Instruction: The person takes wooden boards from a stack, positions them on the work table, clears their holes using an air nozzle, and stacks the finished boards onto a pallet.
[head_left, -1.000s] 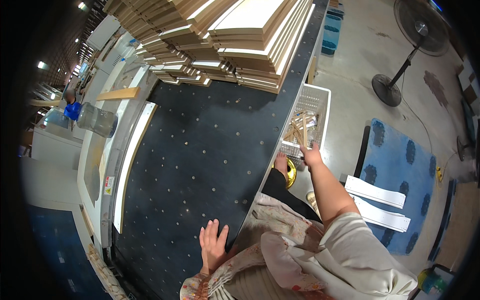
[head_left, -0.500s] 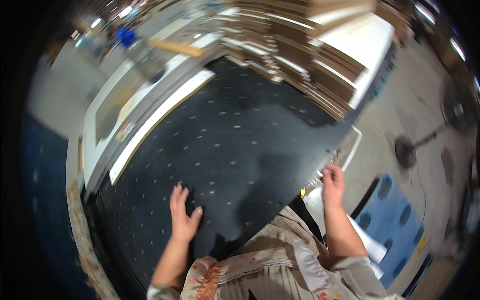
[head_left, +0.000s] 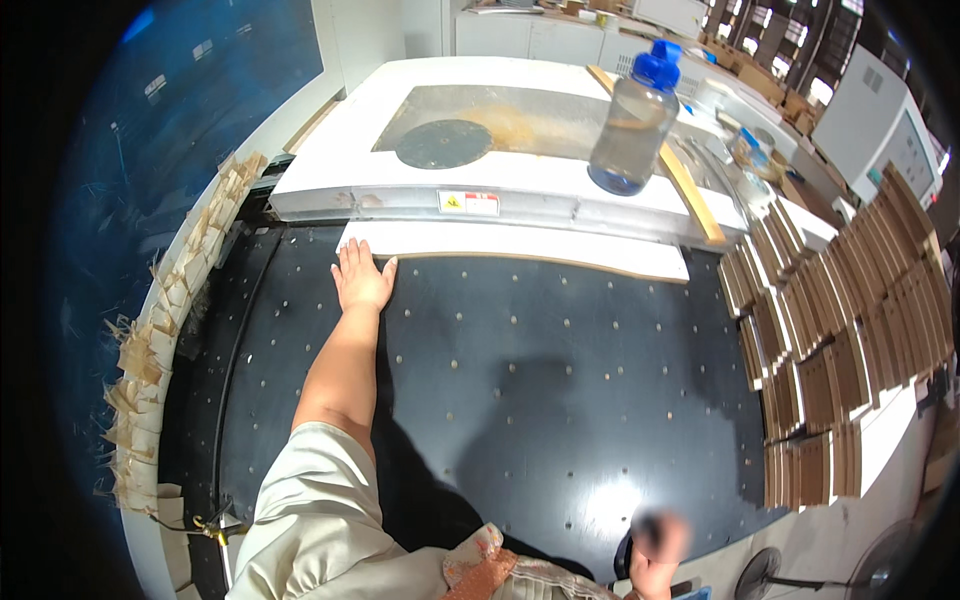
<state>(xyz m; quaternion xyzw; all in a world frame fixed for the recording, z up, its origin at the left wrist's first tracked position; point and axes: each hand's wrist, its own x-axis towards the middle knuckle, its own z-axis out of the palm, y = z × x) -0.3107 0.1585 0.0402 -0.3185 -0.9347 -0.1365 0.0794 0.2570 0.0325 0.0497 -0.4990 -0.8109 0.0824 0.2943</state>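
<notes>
My left hand [head_left: 362,278] reaches far across the black, dotted tabletop [head_left: 540,320]. Its fingers are spread, with the tips on the left end of a long white board strip [head_left: 520,245]. That strip lies along the far edge of the tabletop, against a grey metal rail [head_left: 390,206]. Low at the right, over the near edge, is my right hand [head_left: 655,572]. A dark, blurred patch covers its fingers, so I cannot see whether it holds anything.
Stacked brown-edged white boards [head_left: 850,320] line the right side. Beyond the rail, a blue-capped bottle [head_left: 636,130] stands on a white machine top [head_left: 345,150] beside a yellowish wooden bar [head_left: 688,190]. Frayed tape wraps an edge [head_left: 140,400] at left. A fan [head_left: 758,575] stands lower right.
My view has swung left toward the machine. My left hand has reached forward from above the tabletop to the white strip. The right hand now appears low, near the tabletop's near edge.
</notes>
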